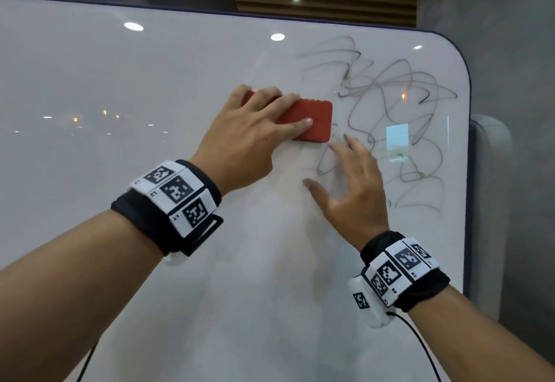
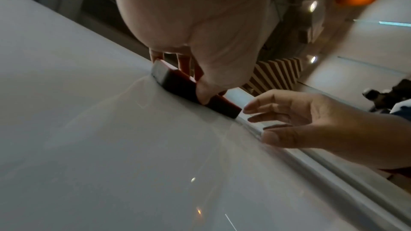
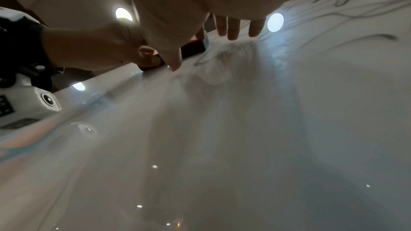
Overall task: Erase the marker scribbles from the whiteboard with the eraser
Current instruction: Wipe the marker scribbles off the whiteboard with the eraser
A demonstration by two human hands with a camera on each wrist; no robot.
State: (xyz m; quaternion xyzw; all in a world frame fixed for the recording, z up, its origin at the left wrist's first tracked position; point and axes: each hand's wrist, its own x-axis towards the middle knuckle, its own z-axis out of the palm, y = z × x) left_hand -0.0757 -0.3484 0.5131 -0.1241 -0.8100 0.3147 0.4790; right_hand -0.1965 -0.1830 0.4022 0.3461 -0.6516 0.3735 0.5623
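Observation:
A red eraser (image 1: 312, 120) lies flat against the whiteboard (image 1: 150, 81), just left of the grey marker scribbles (image 1: 393, 117). My left hand (image 1: 279, 108) grips it, fingers over its top edge and thumb on its lower face. In the left wrist view the eraser (image 2: 177, 83) presses on the board under my left hand (image 2: 200, 41). My right hand (image 1: 345, 171) is spread open just below and right of the eraser, over the lower left of the scribbles. Whether it touches the board I cannot tell. In the right wrist view its fingers (image 3: 233, 27) point at the eraser (image 3: 193, 48).
The board's rounded right edge (image 1: 467, 111) is near the scribbles, with a grey wall (image 1: 516, 81) beyond it. A faint smeared patch (image 1: 300, 165) lies below the eraser. A cable (image 1: 420, 348) hangs from the right wristband.

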